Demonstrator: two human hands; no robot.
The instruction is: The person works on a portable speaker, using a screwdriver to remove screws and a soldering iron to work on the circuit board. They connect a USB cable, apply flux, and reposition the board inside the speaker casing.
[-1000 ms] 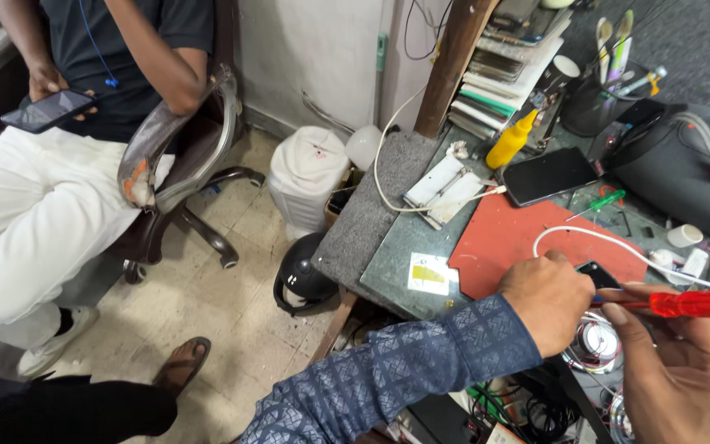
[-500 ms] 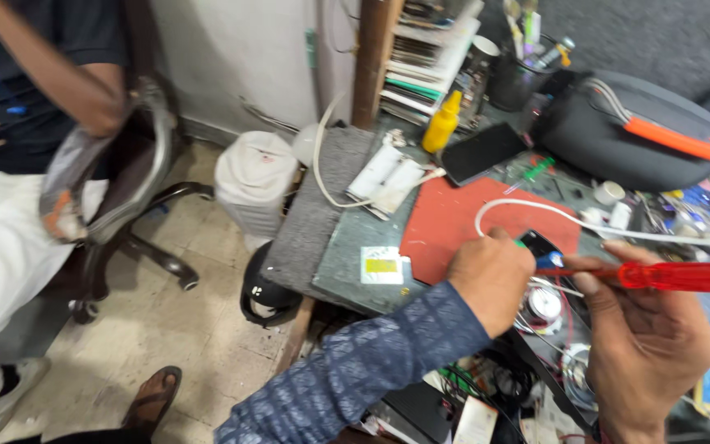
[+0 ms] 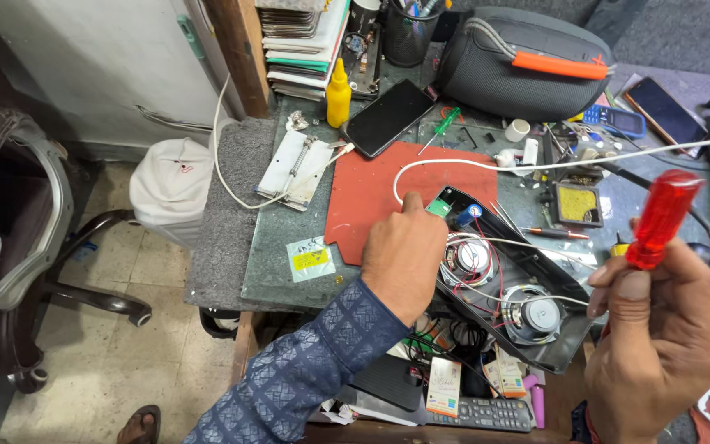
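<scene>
My left hand [image 3: 404, 255] rests on the left end of an opened black speaker housing [image 3: 511, 288], fingers curled over its edge by a small green circuit board [image 3: 439, 207]. Two round speaker drivers [image 3: 536, 314] with red and white wires show inside the housing. My right hand [image 3: 659, 345] is raised at the right, gripping a screwdriver with a red translucent handle [image 3: 661, 219] that points up; its blade is hidden in the fist. A white cable [image 3: 486, 164] loops across a red work mat [image 3: 388, 193].
A black phone [image 3: 388, 117], yellow bottle [image 3: 338, 94], grey portable speaker with orange strap [image 3: 527, 66], soldering sponge tin [image 3: 578, 204] and small tools crowd the green desk [image 3: 273, 247]. A white bin [image 3: 170, 185] and an office chair [image 3: 34, 238] stand on the floor at the left.
The view swung right and closer to the desk; the seated person has left the frame. My right hand turned the red screwdriver from lying level to pointing up. My left hand stays on the housing.
</scene>
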